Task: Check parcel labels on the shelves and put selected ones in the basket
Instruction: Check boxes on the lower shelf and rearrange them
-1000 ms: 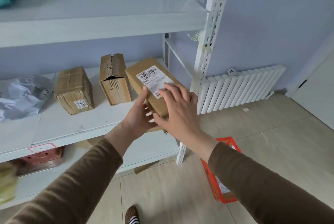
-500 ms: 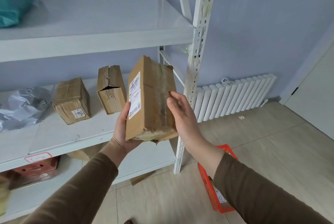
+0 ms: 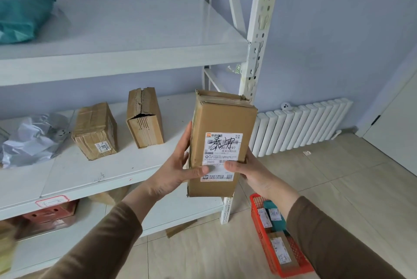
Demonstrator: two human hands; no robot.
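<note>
The box (image 3: 222,143), side-on half a second before, had been turned label (image 3: 222,154) forward. Both the left hand (image 3: 178,170) and right hand (image 3: 250,172) gripped it upright above the shelf (image 3: 90,172) edge; label check possible, basket (image 3: 279,242) below.

Small parcel storeroom / pickup point, set up in a plain room. White slotted-steel shelving (image 3: 259,37) w/ cardboard boxes (image 3: 96,130), a grey poly mailer (image 3: 31,139) and a teal one (image 3: 22,10), all courier-type pkgs w/ printed labels. Red mesh basket (image 3: 261,229) on tile floor holds more labelled pkgs. Wall radiator (image 3: 300,125), lilac walls.
</note>
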